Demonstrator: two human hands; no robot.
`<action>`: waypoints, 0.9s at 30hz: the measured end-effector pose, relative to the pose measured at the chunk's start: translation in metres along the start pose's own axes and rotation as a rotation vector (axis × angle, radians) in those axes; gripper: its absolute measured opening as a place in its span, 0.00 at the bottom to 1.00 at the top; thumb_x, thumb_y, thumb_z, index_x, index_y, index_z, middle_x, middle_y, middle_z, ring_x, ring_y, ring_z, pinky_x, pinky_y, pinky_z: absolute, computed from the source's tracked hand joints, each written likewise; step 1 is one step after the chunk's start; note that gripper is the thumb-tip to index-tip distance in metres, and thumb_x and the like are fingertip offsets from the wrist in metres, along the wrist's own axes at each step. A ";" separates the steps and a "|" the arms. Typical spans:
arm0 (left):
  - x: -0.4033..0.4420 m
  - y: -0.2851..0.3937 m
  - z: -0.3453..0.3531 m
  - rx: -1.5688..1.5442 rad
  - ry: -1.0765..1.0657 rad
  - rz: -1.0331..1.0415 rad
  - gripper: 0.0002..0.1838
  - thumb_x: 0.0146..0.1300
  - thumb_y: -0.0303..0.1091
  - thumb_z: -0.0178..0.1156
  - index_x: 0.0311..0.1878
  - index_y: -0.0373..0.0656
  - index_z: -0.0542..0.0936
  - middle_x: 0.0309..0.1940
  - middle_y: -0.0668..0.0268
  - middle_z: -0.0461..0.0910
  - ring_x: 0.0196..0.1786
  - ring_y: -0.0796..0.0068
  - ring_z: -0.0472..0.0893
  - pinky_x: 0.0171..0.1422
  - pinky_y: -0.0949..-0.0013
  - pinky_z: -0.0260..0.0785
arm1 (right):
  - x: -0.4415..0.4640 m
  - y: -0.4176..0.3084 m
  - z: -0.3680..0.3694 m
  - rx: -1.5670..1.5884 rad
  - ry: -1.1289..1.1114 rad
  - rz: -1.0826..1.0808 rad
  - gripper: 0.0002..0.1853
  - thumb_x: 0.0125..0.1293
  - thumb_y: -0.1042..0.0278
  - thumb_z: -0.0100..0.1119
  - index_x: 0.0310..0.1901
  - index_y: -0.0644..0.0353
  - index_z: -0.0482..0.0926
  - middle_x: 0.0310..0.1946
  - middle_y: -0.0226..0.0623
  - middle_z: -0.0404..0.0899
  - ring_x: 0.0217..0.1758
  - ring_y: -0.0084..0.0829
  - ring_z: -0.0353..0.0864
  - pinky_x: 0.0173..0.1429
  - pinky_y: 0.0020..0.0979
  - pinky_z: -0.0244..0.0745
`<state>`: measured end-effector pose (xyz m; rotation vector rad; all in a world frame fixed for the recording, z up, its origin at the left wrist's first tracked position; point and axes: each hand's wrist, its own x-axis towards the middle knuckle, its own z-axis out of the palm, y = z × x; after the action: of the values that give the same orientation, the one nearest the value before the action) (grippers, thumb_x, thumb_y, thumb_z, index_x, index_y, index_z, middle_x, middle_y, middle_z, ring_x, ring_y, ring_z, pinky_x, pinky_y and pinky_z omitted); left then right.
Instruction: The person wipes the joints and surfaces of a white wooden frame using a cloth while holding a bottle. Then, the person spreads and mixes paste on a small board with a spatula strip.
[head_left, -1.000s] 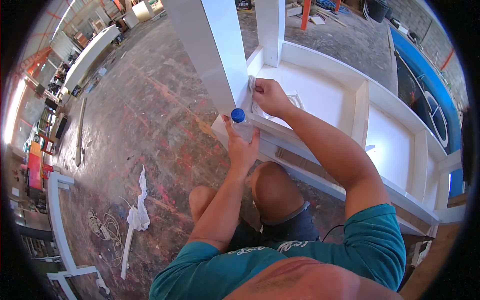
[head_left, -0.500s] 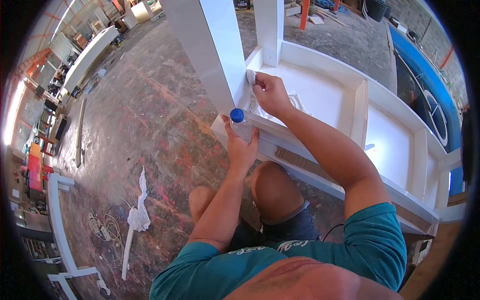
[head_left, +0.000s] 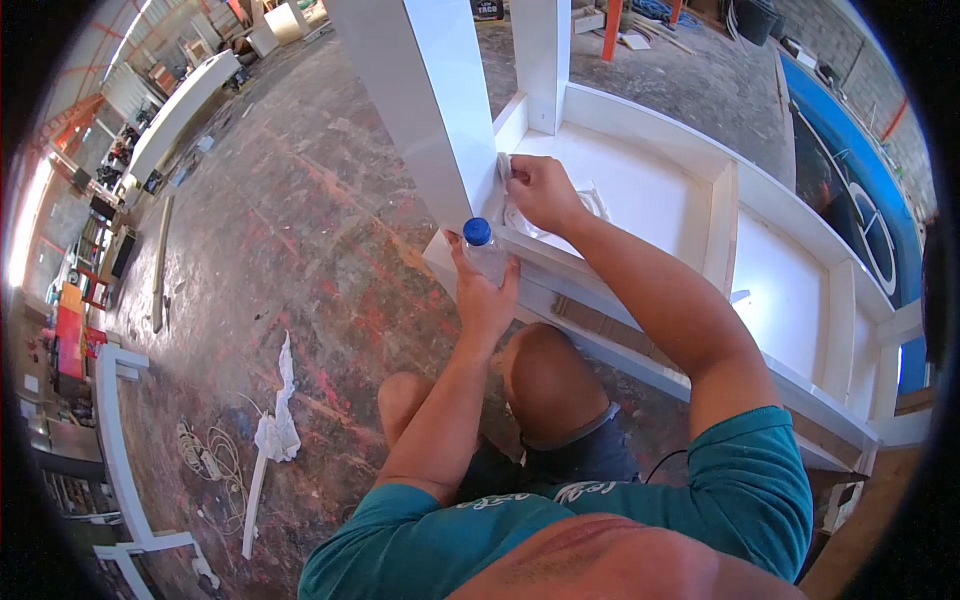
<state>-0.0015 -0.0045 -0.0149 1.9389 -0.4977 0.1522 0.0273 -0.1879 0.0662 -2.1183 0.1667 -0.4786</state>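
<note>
One white cloth point(head_left: 504, 168) sits against the right side of a tall white post point(head_left: 440, 120), low down where the post meets a long shallow frame point(head_left: 640, 130), and the right hand point(head_left: 543, 193) pinches it between closed fingertips. Just nearer, the left hand point(head_left: 485, 300) curls partway round a clear bottle point(head_left: 488, 262), its blue cap point(head_left: 477, 232) on. Work at this corner looks to be under way rather than finished — the cloth is on the surface — but the white faces look much alike, so I cannot tell which have been gone over and which are left. More crumpled white material point(head_left: 597, 200) lies in the left compartment, beyond the right wrist; dividers split off more compartments to the right. The frame is smooth and white, with a brown strip point(head_left: 610, 325) along its near side. Around it spreads a scuffed grey floor point(head_left: 320, 230) marked with red — to the near left lie a white rag point(head_left: 279, 430) and a tangled cord point(head_left: 212, 458). Orange posts point(head_left: 611, 30) stand at the far side, a block wall point(head_left: 830, 35) at the far right.
</note>
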 end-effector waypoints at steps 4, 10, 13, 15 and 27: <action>0.000 0.000 -0.001 0.008 -0.022 -0.024 0.59 0.66 0.50 0.69 0.84 0.37 0.38 0.65 0.39 0.77 0.67 0.40 0.78 0.71 0.50 0.68 | 0.001 0.006 0.006 0.193 0.066 -0.080 0.12 0.68 0.76 0.55 0.47 0.70 0.85 0.34 0.43 0.88 0.38 0.24 0.83 0.46 0.33 0.79; -0.001 -0.002 0.000 0.021 -0.017 -0.025 0.59 0.67 0.50 0.69 0.84 0.37 0.37 0.64 0.40 0.78 0.65 0.41 0.80 0.72 0.48 0.66 | 0.000 -0.002 -0.003 0.036 -0.032 0.011 0.16 0.67 0.80 0.53 0.53 0.72 0.84 0.42 0.41 0.89 0.48 0.24 0.85 0.56 0.30 0.79; 0.000 -0.005 0.002 0.057 0.003 0.028 0.60 0.67 0.52 0.68 0.84 0.37 0.37 0.64 0.40 0.78 0.65 0.40 0.80 0.73 0.48 0.65 | 0.003 0.008 0.010 0.346 0.070 -0.161 0.17 0.67 0.81 0.51 0.54 0.72 0.84 0.43 0.40 0.89 0.48 0.23 0.84 0.55 0.29 0.78; 0.001 -0.009 0.004 0.050 0.015 0.052 0.60 0.67 0.53 0.68 0.84 0.38 0.37 0.65 0.40 0.78 0.66 0.40 0.79 0.74 0.48 0.65 | 0.003 0.010 0.008 0.250 0.028 -0.065 0.17 0.68 0.81 0.52 0.54 0.71 0.84 0.43 0.40 0.89 0.48 0.23 0.84 0.56 0.29 0.78; -0.001 0.001 0.000 0.032 -0.006 -0.009 0.61 0.66 0.54 0.69 0.85 0.38 0.37 0.71 0.37 0.71 0.68 0.38 0.77 0.74 0.47 0.64 | 0.001 -0.001 0.000 -0.055 -0.074 0.026 0.14 0.67 0.82 0.53 0.51 0.72 0.84 0.42 0.42 0.89 0.48 0.24 0.85 0.56 0.31 0.79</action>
<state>-0.0027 -0.0042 -0.0145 1.9735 -0.4934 0.1490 0.0275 -0.1877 0.0675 -2.1812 0.1660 -0.3842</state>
